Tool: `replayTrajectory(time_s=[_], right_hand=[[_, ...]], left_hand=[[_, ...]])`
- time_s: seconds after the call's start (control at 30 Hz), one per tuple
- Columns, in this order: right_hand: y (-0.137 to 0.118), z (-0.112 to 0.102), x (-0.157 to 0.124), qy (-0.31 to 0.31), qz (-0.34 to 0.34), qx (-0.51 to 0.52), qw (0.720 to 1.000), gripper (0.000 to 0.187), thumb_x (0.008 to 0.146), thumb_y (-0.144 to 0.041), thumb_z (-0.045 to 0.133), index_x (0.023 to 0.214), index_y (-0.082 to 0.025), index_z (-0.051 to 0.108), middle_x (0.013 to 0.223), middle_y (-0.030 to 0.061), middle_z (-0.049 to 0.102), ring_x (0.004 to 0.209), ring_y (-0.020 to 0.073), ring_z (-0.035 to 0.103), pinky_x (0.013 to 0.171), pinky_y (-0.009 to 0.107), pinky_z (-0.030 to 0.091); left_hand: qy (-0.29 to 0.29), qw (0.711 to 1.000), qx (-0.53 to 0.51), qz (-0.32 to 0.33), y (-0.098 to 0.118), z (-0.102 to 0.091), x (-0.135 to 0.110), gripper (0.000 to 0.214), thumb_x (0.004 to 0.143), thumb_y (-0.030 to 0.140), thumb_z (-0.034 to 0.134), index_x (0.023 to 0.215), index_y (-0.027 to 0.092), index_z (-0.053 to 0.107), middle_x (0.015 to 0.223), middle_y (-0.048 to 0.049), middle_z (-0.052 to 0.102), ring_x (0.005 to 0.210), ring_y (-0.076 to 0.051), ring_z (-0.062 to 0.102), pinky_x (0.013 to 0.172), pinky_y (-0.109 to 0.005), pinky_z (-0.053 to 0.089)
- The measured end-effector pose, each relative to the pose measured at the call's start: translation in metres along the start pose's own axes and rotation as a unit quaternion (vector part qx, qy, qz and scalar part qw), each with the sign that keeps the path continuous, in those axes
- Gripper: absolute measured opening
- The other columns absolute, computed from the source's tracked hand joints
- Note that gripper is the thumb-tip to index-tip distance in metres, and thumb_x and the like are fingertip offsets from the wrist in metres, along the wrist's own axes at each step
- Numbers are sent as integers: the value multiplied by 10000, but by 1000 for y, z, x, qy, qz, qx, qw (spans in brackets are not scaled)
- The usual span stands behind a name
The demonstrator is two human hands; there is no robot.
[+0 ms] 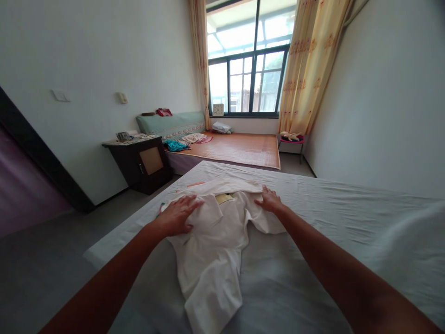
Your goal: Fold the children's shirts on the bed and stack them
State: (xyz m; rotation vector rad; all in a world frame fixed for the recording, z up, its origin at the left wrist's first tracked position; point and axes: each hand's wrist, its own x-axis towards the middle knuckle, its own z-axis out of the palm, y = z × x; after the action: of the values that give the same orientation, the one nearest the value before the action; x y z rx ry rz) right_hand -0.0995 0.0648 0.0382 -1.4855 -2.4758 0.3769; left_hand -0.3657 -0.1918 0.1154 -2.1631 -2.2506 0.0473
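Observation:
A white cloth garment (212, 232) lies rumpled on a sheet-covered bed, one long part stretching towards me and a shorter part out to the right. Its upper edge is turned over, and a pale yellow patch (224, 198) shows at the middle. My left hand (179, 215) rests on the garment's left side with its fingers spread. On the upper right, my right hand (270, 200) touches the turned edge, thumb and fingers apart. Bits of coloured cloth peek out beside the left hand; what they belong to is hidden.
The white-sheeted bed (330, 222) extends to the right. Beyond it stands another bed with a woven mat (239, 146), holding teal cloth (177, 145) and other fabric. A dark bedside cabinet (144, 164) is at the left, a small pink stool (291, 139) at the right.

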Motion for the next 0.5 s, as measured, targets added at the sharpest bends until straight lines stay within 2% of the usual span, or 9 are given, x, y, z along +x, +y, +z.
replayTrajectory(time_s=[0.1, 0.2, 0.27, 0.33, 0.4, 0.43, 0.5], right_hand=[[10, 6, 1, 28, -4, 57, 998, 810, 737, -267, 649, 1442, -69, 303, 1369, 222, 480, 1208, 319, 491, 951, 397, 414], [14, -4, -4, 37, -26, 92, 995, 577, 690, -139, 627, 1261, -183, 561, 1088, 91, 690, 958, 210, 642, 816, 277, 474], [19, -19, -8, 49, -39, 103, 993, 416, 668, -106, 601, 1059, -227, 676, 922, 22, 728, 856, 170, 659, 759, 236, 477], [32, -42, -13, 80, -45, 108, 990, 324, 665, -107, 571, 937, -220, 705, 870, 13, 726, 836, 164, 655, 755, 235, 472], [53, -69, -19, 148, -40, 125, 980, 285, 675, -147, 552, 913, -197, 701, 860, 30, 717, 820, 175, 646, 756, 259, 472], [68, -84, -22, 211, -38, 154, 965, 272, 674, -176, 553, 905, -187, 697, 829, 33, 711, 778, 175, 641, 732, 266, 477], [104, -114, -30, 348, -6, 211, 913, 272, 664, -233, 563, 901, -179, 685, 782, 31, 693, 685, 171, 618, 675, 282, 484]], left_hand=[[29, 999, 6, -44, -12, 0, -1, 697, 692, 300, 664, 1360, 282, 466, 1356, -101, 512, 1233, -300, 472, 976, -425, 403], [44, 998, -27, -42, -19, -14, 1, 384, 791, 347, 563, 1160, 274, 642, 1157, -68, 647, 1038, -248, 605, 884, -346, 455], [76, 995, -62, -22, -16, -30, 3, 290, 841, 375, 492, 985, 244, 707, 1027, -62, 688, 931, -223, 637, 841, -314, 464], [134, 983, -124, -1, -1, -48, 6, 312, 857, 405, 463, 892, 212, 706, 932, -59, 696, 834, -204, 645, 781, -295, 481], [185, 955, -232, 4, 25, -64, 8, 328, 845, 445, 488, 905, 184, 677, 852, -54, 690, 729, -184, 643, 701, -286, 503], [196, 933, -302, 2, 41, -71, 11, 341, 838, 463, 507, 933, 173, 658, 803, -46, 682, 673, -173, 639, 655, -282, 512], [200, 878, -434, 22, 72, -79, 18, 374, 821, 493, 546, 971, 160, 625, 744, -32, 662, 643, -164, 640, 614, -281, 531]])
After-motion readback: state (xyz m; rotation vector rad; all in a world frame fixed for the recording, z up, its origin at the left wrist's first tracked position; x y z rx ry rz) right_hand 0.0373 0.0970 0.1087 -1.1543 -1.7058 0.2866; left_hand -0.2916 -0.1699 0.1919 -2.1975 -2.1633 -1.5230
